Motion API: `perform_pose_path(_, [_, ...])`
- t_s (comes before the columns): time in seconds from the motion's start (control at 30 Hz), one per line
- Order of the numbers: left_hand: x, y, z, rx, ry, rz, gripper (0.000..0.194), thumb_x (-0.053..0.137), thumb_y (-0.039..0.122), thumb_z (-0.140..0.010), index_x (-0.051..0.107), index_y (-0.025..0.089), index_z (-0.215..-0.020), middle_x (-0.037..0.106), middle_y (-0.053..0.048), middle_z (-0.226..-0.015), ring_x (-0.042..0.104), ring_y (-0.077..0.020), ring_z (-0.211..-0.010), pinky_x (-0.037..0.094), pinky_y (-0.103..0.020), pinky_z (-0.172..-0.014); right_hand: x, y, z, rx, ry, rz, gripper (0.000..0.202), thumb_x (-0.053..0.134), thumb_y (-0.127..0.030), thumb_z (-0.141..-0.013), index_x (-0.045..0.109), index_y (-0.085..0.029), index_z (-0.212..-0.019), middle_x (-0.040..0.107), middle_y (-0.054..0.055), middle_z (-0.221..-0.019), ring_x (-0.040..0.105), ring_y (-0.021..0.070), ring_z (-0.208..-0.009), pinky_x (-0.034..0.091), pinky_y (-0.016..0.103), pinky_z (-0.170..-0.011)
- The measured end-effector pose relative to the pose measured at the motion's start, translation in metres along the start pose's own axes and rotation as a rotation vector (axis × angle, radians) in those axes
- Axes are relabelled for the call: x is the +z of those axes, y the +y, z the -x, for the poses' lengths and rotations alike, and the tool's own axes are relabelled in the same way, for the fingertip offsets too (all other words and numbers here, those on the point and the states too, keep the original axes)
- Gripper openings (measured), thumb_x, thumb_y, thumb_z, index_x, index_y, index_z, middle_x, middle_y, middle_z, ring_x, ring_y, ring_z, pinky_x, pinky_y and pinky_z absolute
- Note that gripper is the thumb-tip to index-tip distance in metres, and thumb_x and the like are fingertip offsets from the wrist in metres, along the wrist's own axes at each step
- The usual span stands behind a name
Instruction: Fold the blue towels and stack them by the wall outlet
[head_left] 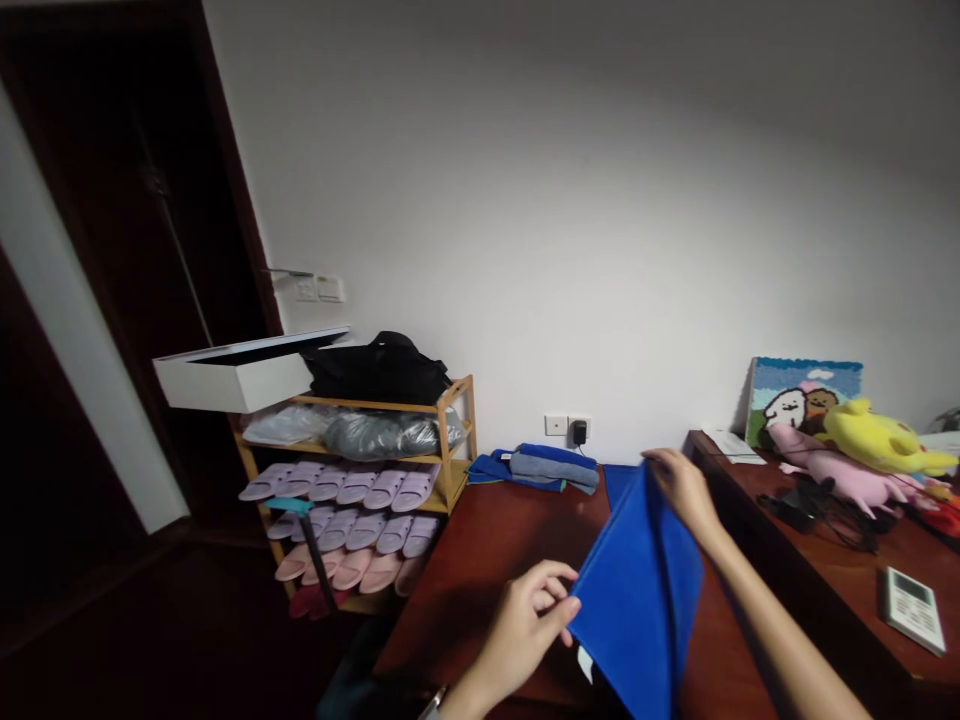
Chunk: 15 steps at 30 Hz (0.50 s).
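Observation:
A blue cloth hangs between my two hands above the reddish-brown table. My left hand pinches its left edge, close to a small white tag. Higher up and farther off, my right hand is closed on the cloth's upper corner. The cloth slopes from that corner down towards me, with a fold along its right side. Behind it, near the wall, part of another blue piece shows on the table. Folded blue and grey cloths lie at the table's far edge.
Left of the table, a wooden rack bears several slippers, a black bag and a white box. A raised surface on the right holds plush toys, cables and a white remote. A plug sits in the wall socket.

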<state>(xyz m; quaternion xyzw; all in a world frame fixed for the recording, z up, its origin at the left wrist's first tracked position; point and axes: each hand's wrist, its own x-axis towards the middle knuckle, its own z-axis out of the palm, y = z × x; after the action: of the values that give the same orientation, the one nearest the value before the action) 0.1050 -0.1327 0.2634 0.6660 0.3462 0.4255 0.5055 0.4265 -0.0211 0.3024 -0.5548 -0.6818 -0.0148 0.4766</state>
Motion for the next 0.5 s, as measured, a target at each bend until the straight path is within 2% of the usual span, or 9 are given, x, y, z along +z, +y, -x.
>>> perform_pose_path(0.07, [-0.022,-0.046,-0.003,-0.038,0.097,0.004,0.050,0.074,0.061,-0.079,0.066,0.022,-0.108,0.065,0.002,-0.077,0.071,-0.0184,-0.061,0.054,-0.028,-0.062,0.060,-0.010,-0.009,0.041,-0.118,-0.065,0.038,0.042,-0.025,-0.092,0.072,-0.018,-0.115,0.072,0.014,-0.119,0.067,0.0261,-0.111,0.050,0.045,-0.103])
perform_pose_path(0.13, [-0.048,-0.098,-0.002,-0.102,0.219,-0.066,0.061,0.073,0.072,-0.071,0.065,0.022,-0.103,0.065,0.003,-0.071,0.072,-0.0208,-0.058,0.054,-0.031,-0.063,0.123,-0.026,-0.005,0.044,-0.200,-0.100,0.038,0.044,-0.021,-0.090,0.073,-0.020,-0.115,0.074,0.012,-0.119,0.067,0.0240,-0.114,0.049,0.043,-0.105])
perform_pose_path(0.2, [-0.074,-0.151,0.005,-0.203,0.321,-0.188,0.071,0.067,0.084,-0.062,0.064,0.022,-0.096,0.061,0.005,-0.059,0.070,-0.0230,-0.054,0.053,-0.032,-0.060,0.178,-0.045,0.017,0.046,-0.297,-0.131,0.037,0.051,-0.019,-0.087,0.073,-0.022,-0.116,0.072,0.010,-0.126,0.065,0.0229,-0.121,0.047,0.041,-0.109])
perform_pose_path(0.27, [-0.095,-0.197,0.015,-0.298,0.403,-0.311,0.078,0.060,0.093,-0.054,0.061,0.023,-0.088,0.056,0.005,-0.049,0.066,-0.0242,-0.045,0.050,-0.032,-0.052,0.217,-0.060,0.053,0.060,-0.386,-0.148,0.036,0.053,-0.018,-0.086,0.074,-0.022,-0.115,0.070,0.009,-0.132,0.063,0.0223,-0.125,0.047,0.039,-0.110])
perform_pose_path(0.3, [-0.104,-0.215,0.019,-0.323,0.431,-0.370,0.078,0.056,0.095,-0.054,0.061,0.023,-0.085,0.054,0.006,-0.046,0.065,-0.0240,-0.043,0.049,-0.031,-0.050,0.229,-0.064,0.075,0.069,-0.427,-0.152,0.035,0.053,-0.019,-0.087,0.075,-0.023,-0.114,0.069,0.009,-0.134,0.063,0.0217,-0.126,0.048,0.038,-0.109])
perform_pose_path(0.37, [-0.115,-0.240,0.026,-0.345,0.447,-0.455,0.075,0.051,0.093,-0.060,0.061,0.024,-0.086,0.055,0.006,-0.046,0.063,-0.0221,-0.040,0.048,-0.030,-0.048,0.236,-0.061,0.121,0.093,-0.494,-0.151,0.035,0.050,-0.020,-0.088,0.076,-0.023,-0.112,0.068,0.008,-0.135,0.064,0.0214,-0.125,0.048,0.036,-0.109])
perform_pose_path(0.43, [-0.121,-0.250,0.030,-0.348,0.416,-0.509,0.069,0.049,0.088,-0.068,0.062,0.024,-0.090,0.060,0.005,-0.053,0.062,-0.0196,-0.038,0.047,-0.028,-0.045,0.226,-0.042,0.163,0.129,-0.525,-0.099,0.039,0.047,-0.022,-0.091,0.075,-0.023,-0.117,0.067,0.008,-0.137,0.061,0.0229,-0.128,0.045,0.038,-0.112])
perform_pose_path(0.5, [-0.123,-0.251,0.032,-0.337,0.362,-0.562,0.060,0.049,0.080,-0.076,0.063,0.024,-0.092,0.065,0.003,-0.060,0.062,-0.0187,-0.040,0.046,-0.027,-0.043,0.204,-0.013,0.199,0.186,-0.518,0.026,0.043,0.042,-0.028,-0.095,0.072,-0.023,-0.126,0.064,0.008,-0.142,0.055,0.0250,-0.136,0.038,0.041,-0.119])
